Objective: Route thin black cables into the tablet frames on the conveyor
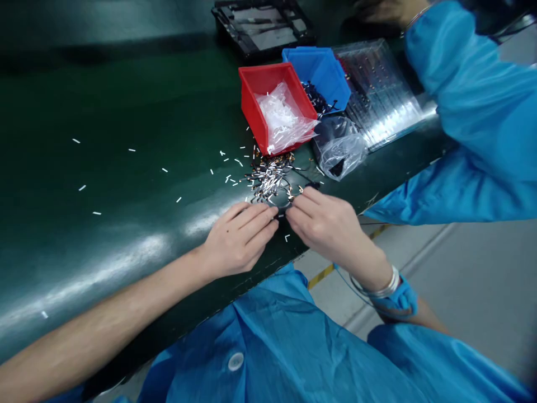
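Observation:
My left hand rests on the green table's near edge, fingers pressed together and curled, tips pointing right. My right hand faces it a short gap away, its fingers closed in a pinch. The fingers hide whatever either hand holds. Just beyond both hands lies a pile of short black cables with white sleeves and gold-coloured ends. A thin cable curves out of the pile toward my right fingers. Small white tube pieces are scattered around the pile, and a bent one lies close to the table edge.
Behind the pile stands a red bin with a clear bag of white pieces. Beside it are a blue bin of black parts, a plastic bag and a clear tray. A black frame sits farther back. Another person's blue sleeve is at right.

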The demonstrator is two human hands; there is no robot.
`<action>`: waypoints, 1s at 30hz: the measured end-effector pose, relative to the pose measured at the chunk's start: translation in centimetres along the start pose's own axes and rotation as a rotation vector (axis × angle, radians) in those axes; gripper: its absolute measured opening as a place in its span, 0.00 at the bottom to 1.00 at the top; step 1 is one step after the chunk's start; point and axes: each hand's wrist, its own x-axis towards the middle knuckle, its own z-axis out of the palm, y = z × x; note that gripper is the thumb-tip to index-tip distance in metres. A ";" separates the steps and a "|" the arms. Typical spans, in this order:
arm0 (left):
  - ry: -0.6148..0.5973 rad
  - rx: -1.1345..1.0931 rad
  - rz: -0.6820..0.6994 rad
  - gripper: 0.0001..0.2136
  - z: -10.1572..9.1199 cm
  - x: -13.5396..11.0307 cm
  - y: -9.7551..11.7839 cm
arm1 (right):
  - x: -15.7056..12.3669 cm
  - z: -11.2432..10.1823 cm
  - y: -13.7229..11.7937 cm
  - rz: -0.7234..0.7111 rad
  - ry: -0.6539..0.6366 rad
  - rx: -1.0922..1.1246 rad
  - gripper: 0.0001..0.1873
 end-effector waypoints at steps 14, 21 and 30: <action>-0.391 -0.053 0.010 0.20 1.1 -0.2 2.6 | -6.0 6.6 2.8 0.751 0.479 0.210 0.08; -0.412 -0.074 0.011 0.21 1.3 -0.2 2.4 | -7.2 6.4 1.1 0.675 0.493 0.156 0.09; -0.417 -0.093 0.010 0.21 1.3 -0.3 2.3 | -6.7 5.9 2.2 0.685 0.505 0.314 0.06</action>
